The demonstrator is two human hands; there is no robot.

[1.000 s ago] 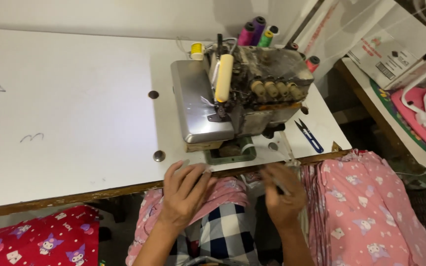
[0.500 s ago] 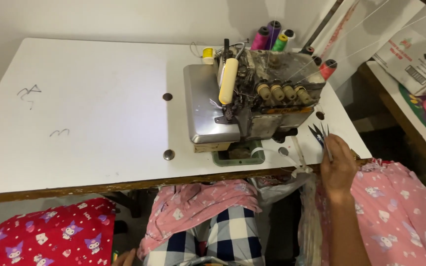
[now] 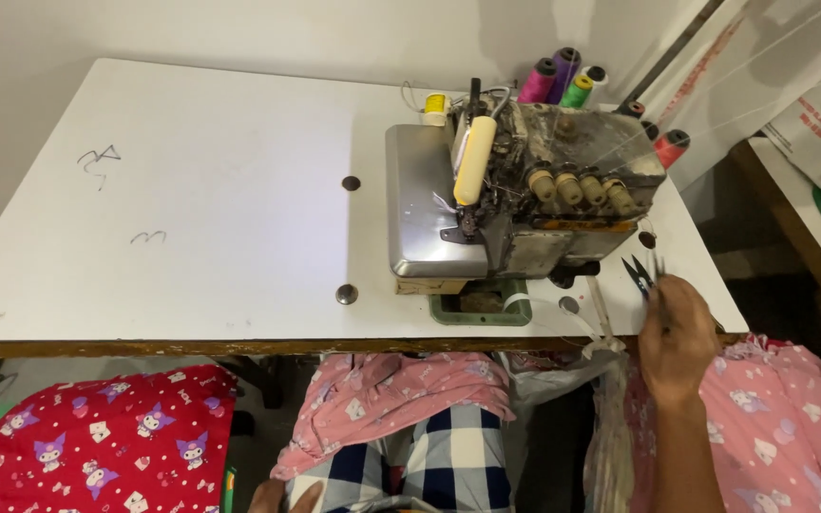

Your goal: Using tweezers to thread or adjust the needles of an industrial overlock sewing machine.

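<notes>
Head view: right hand (image 3: 678, 334) gripping thread snips (image 3: 642, 273) beside overlock machine (image 3: 525, 195), left hand (image 3: 282, 497) open on lap.

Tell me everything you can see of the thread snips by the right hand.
The thread snips are small and dark, apparently metal, with two pointed blades spread in a narrow V aimed up and left toward the overlock machine. They lie at the right end of the white table, just right of the machine's base. The right hand has its fingertips on their rear end, which hides the handle; whether they are lifted off the table cannot be told.
</notes>
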